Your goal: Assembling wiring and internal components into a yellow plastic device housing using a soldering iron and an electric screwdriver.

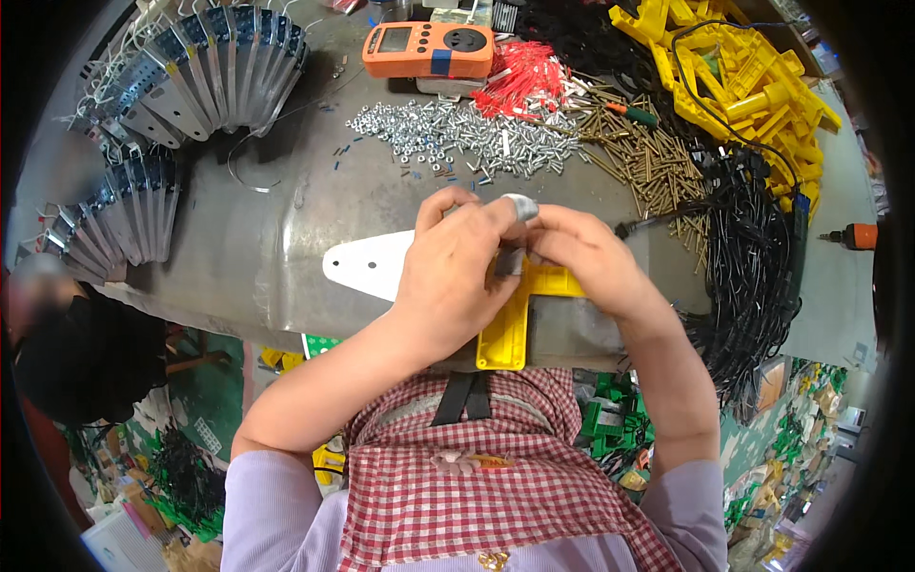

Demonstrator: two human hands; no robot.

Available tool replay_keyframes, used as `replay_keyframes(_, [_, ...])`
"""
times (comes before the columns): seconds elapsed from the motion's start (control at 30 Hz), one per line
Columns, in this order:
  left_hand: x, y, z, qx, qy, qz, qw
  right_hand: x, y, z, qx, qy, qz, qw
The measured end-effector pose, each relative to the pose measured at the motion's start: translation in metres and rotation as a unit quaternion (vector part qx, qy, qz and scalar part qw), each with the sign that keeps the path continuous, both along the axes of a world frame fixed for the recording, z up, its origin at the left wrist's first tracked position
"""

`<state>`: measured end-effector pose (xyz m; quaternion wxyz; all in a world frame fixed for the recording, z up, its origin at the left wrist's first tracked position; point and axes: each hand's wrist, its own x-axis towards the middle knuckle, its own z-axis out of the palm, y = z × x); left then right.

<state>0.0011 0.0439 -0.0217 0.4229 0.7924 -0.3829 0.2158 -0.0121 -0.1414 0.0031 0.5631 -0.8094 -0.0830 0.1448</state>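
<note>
My left hand [453, 262] is closed, its fingers curled over the wide end of a flat white tapered plate [367, 265] with small dark holes. Silvery-grey wrapping [521, 206] covers one fingertip. My right hand [586, 253] is closed too, its fingertips meeting those of the left just above a yellow plastic T-shaped part [505, 334]. That part lies at the table's near edge, one arm pointing toward me and another reaching right beneath my right hand. Whatever the fingertips pinch is hidden between the hands.
Beyond my hands lie loose silver screws and nuts [477, 133], brass-coloured long screws [648, 143] and red-wired parts [524, 81]. An orange meter [429, 50] sits behind them. Yellow parts [743, 86] and black cables [748, 248] pile up right; plate assemblies [205, 76] fan out left. Another person [91, 353] is at left.
</note>
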Motion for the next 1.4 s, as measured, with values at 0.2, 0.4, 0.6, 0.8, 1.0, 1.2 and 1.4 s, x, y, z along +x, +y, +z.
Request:
replay_keyframes(0.2, [-0.003,0.001,-0.001,-0.089,0.224,0.034,0.970,-0.013,0.017,0.010,-0.200,-0.326,-0.038,0.923])
replay_keyframes(0.4, [-0.009,0.005,0.000,-0.010,0.015,0.044,0.999,-0.015,0.021,0.010,-0.050,-0.142,-0.065,0.987])
replay_keyframes(0.6, [0.003,0.097,-0.001,0.117,-0.019,0.145,0.982,-0.015,0.006,0.010,-0.104,-0.122,-0.068,0.985])
replay_keyframes(0.8, [0.012,0.162,-0.007,0.302,0.019,0.170,0.938,0.006,0.004,0.023,-0.110,-0.181,-0.094,0.973])
replay_keyframes(1.0, [0.012,0.133,0.010,-0.018,0.155,0.254,0.955,0.120,-0.029,0.018,0.027,-0.130,-0.181,0.974])
replay_keyframes(1.2, [0.017,0.063,0.036,-0.005,0.223,0.115,0.968,0.222,-0.039,0.008,0.158,-0.196,-0.281,0.926])
replay_keyframes(1.4, [0.032,0.043,0.042,0.013,0.227,0.056,0.972,0.235,-0.085,0.020,-0.272,-0.461,-0.245,0.808])
